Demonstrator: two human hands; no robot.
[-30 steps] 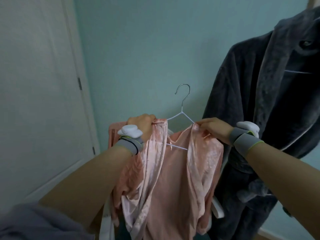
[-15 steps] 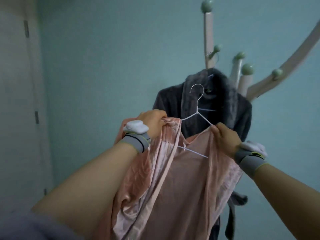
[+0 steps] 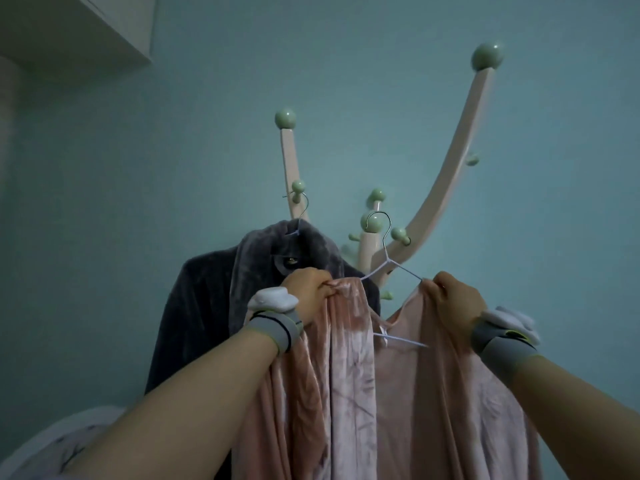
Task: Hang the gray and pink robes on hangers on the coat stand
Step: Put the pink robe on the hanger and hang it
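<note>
Two hands lift the pink robe [image 3: 391,393] toward the coat stand [image 3: 446,178].
Left hand [image 3: 306,294] and right hand [image 3: 457,299] clench its shoulders; slippery fabric could slide off the hanger [image 3: 388,258], or the hook could miss its peg.

- The gray robe [image 3: 214,292], plush and dark, hangs on a wire hanger whose hook sits over a peg on the left arm of the coat stand [image 3: 446,188].
- The pink robe [image 3: 408,393], satin and open at the front, drapes on a white wire hanger [image 3: 386,268] at 4 o'clock from the gray one, its hook raised before the stand's centre pegs.
- The stand has pale arms tipped with green knobs.
</note>
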